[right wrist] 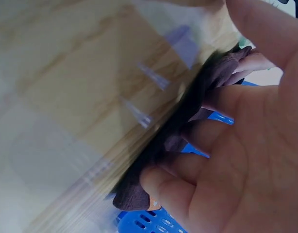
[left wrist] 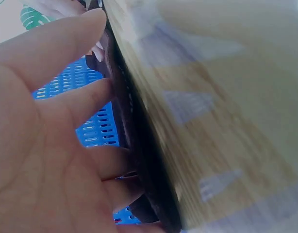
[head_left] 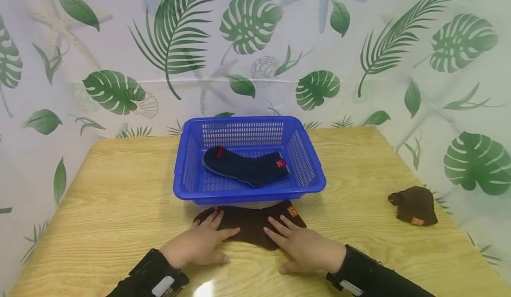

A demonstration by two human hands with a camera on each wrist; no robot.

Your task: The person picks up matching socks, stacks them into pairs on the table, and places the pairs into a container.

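Note:
A dark brown sock with an orange label lies flat on the wooden table, just in front of a blue plastic basket. My left hand presses its left part with straight fingers, and my right hand presses its right part the same way. In the left wrist view my fingers lie against the brown sock. The right wrist view shows my fingers on the brown sock. Inside the basket lies a navy sock with red marks.
A folded brown sock with an orange label sits near the table's right edge. A leaf-patterned curtain hangs behind and beside the table. The blue basket shows past my fingers in both wrist views.

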